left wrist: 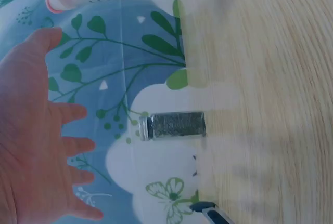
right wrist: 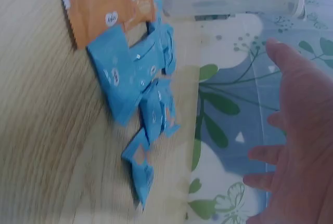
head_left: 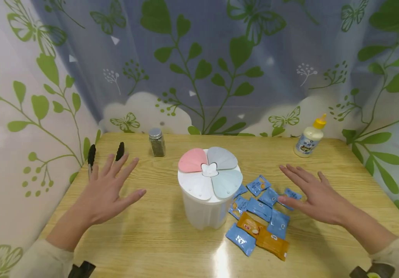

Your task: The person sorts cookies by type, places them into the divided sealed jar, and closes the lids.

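Note:
My left hand (head_left: 107,195) hovers over the left of the table with its fingers spread, holding nothing. Nearest to it are black-tipped tongs (head_left: 120,151), partly hidden behind the fingers. On the right, my right hand (head_left: 312,197) is likewise spread and holds nothing, just beside a pile of blue packets (head_left: 259,209) and orange packets (head_left: 272,242). Between the hands stands a white translucent canister (head_left: 204,210), its lid (head_left: 195,186) divided into pink, grey, white and pale green petals, all lying flat. The right wrist view also shows the orange packet (right wrist: 96,8) near the canister's side.
A small glass jar (head_left: 157,143) with a silver cap and dark contents stands at the back left. At the back right is a squeeze bottle (head_left: 308,141) with a yellow nozzle. A leaf-patterned curtain (head_left: 192,58) hangs behind the wooden table (head_left: 144,247).

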The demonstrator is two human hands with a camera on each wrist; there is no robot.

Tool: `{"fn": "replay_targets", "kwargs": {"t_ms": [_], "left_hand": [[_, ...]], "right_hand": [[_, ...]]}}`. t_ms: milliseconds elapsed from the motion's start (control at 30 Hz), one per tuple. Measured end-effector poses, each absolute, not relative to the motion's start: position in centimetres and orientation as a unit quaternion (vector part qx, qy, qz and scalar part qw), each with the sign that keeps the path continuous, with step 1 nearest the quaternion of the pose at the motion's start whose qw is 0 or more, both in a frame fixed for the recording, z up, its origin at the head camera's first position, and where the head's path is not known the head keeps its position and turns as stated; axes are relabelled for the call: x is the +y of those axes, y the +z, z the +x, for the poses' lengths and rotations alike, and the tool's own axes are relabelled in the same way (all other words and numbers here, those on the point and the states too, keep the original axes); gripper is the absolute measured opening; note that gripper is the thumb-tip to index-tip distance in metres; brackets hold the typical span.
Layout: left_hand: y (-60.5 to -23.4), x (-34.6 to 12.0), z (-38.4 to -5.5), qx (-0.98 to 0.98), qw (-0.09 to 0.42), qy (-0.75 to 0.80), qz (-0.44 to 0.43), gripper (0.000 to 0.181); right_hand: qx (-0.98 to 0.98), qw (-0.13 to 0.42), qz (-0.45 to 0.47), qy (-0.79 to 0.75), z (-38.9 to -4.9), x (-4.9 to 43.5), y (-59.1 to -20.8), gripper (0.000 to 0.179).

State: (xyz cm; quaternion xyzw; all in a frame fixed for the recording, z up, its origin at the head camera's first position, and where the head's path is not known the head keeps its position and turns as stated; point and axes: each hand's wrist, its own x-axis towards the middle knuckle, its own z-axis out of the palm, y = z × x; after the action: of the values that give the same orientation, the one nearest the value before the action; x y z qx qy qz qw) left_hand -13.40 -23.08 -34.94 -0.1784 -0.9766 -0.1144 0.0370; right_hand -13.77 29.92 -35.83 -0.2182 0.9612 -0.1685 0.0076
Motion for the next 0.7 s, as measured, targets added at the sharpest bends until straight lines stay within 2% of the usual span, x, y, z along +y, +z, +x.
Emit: {"fn": "replay_targets", "kwargs": {"t_ms": [200, 433, 700], "left_hand": [[-34.5, -21.5, -13.0, -0.953, 0.007, -0.222, -0.205, 0.076], [-33.9, -18.5, -12.8, -0.903, 0.016, -0.335, -0.268, 0.076], [-33.7, -15.8, -13.2, -0.869, 0.025, -0.386, -0.308, 0.081]], "right_hand": [[0.950, -0.011, -0.250, -0.185, -14.0, 28.6, -35.4, 0.084], [0.931, -0.016, -0.274, -0.240, -15.0, 25.7, -34.6, 0.092], [0.886, 0.001, -0.326, -0.329, -16.0, 22.7, -34.6, 0.094]]}}
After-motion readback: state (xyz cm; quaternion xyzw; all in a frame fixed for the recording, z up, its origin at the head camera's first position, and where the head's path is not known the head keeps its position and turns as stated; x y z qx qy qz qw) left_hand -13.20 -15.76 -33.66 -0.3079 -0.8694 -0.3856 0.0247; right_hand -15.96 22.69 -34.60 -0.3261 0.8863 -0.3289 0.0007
